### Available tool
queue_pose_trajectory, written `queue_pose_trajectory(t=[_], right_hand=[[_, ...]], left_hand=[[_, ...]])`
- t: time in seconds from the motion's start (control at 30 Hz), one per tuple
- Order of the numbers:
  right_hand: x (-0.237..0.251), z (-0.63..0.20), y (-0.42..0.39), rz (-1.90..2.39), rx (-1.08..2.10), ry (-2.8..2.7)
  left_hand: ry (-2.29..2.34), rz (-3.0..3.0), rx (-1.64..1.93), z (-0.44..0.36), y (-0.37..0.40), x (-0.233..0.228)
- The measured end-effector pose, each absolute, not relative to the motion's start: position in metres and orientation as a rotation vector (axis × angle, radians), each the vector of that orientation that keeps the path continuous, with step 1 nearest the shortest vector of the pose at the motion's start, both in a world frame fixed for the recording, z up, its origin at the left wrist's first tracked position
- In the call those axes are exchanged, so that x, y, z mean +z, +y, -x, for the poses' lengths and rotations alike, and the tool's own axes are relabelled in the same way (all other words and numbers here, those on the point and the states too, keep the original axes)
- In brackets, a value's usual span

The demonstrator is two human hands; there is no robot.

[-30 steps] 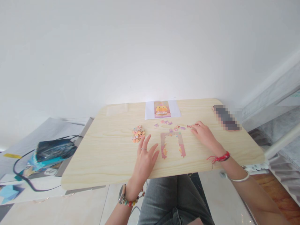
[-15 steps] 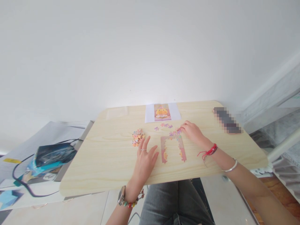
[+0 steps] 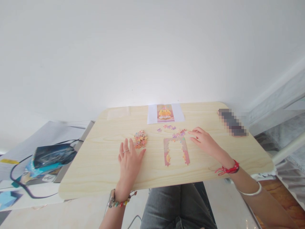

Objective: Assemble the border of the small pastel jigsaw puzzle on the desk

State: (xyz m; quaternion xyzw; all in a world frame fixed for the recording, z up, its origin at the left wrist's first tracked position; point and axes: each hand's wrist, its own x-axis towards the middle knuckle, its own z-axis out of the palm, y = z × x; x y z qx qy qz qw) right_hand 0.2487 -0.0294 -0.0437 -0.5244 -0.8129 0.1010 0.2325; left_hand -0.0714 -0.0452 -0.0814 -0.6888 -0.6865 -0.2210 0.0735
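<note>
My left hand is open over the table, fingers spread, just in front of a heap of loose jigsaw pieces. My right hand has its fingers apart, with nothing visible in them, beside a smaller group of purple and pink pieces. Between the hands lies a partly joined puzzle border, with a top and two sides. A few loose purple pieces lie behind it. At the table's back is a paper with a printed picture of a yellow character.
The pale wooden table stands against a white wall. A pixelated dark object lies at its right. A clear plastic sheet is at the back left. Left of the table, a dark bag with a strap lies beside papers.
My left hand has moved left, to the front left of the heap. My right hand has drawn back to the right from the small group of pieces, and its fingers have parted.
</note>
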Motion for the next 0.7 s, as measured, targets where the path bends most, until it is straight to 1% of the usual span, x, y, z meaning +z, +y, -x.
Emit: queue_pose_trajectory(t=[0.13,0.27,0.7], right_hand=[[-0.04,-0.246,-0.035,1.444,0.243,-2.223],[-0.037,-0.246,-0.038,1.45,0.23,-2.219],[-0.038,-0.245,-0.043,1.456,0.238,-2.222]], left_hand=[[-2.083,2.242,-0.432,0.074,-0.036,-0.08],[-2.077,2.345,-0.352,0.066,-0.028,-0.077],[-1.954,2.414,-0.651,0.041,-0.01,-0.1]])
